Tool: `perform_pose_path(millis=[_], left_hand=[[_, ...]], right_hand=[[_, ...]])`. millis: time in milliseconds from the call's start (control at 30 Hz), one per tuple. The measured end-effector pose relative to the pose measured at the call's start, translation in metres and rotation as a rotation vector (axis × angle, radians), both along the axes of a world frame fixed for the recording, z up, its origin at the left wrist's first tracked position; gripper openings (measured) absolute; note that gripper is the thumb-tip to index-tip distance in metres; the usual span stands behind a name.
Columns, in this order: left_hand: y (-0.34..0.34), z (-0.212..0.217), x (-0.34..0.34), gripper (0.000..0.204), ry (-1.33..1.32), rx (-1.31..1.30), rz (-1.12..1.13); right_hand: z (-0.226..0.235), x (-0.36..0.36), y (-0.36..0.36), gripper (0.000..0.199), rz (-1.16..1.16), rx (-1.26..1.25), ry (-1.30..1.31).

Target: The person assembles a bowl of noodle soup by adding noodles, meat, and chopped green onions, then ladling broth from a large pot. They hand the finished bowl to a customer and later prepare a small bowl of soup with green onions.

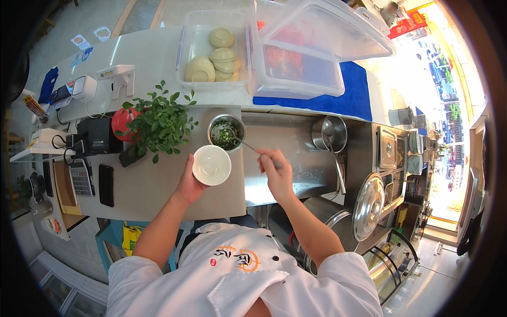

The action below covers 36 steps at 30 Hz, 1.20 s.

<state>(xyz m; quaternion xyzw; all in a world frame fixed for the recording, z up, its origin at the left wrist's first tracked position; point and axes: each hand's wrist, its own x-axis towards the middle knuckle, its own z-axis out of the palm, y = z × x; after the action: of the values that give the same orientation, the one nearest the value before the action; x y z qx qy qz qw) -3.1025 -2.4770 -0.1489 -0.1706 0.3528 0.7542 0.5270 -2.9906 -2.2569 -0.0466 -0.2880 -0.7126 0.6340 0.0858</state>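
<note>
Has, on the grey countertop point(158, 190), a steel bowl point(241, 124) beyond and left of the right grip, about equally near the left. Holds a white bowl point(211, 165), mouth up, by its left side in the left hand point(190, 182), just short of the steel bowl. Grasps a slim utensil point(245, 143), probably a spoon, in the right hand point(275, 166), with forearm slanting inward and long axis pointing away-leftward into chopped greens point(224, 138).
</note>
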Motion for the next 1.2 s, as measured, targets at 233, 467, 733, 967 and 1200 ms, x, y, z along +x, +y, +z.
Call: perform_pose_path(millis=[233,467,733,967,1200], left_hand=[[0.0,-0.01,0.01,0.068,-0.053,0.052,0.001],[0.002,-0.044,0.013,0.07,-0.114,-0.018,0.036],[0.002,-0.005,0.063,0.07,-0.051,-0.015,-0.138],[0.045,0.061,0.131,0.07,-0.064,-0.059,-0.238],[0.079,0.082,0.171,0.071,0.042,0.022,-0.424]], right_hand=[[-0.017,0.027,-0.02,0.035,0.37,0.786,0.254],[-0.105,-0.041,0.011,0.033,0.197,0.394,-0.11],[-0.095,0.202,0.252,0.04,-0.458,1.105,-0.7],[-0.134,0.309,0.355,0.012,-0.371,-0.18,-0.871],[-0.086,0.315,0.234,0.016,-0.802,-0.506,-0.328]])
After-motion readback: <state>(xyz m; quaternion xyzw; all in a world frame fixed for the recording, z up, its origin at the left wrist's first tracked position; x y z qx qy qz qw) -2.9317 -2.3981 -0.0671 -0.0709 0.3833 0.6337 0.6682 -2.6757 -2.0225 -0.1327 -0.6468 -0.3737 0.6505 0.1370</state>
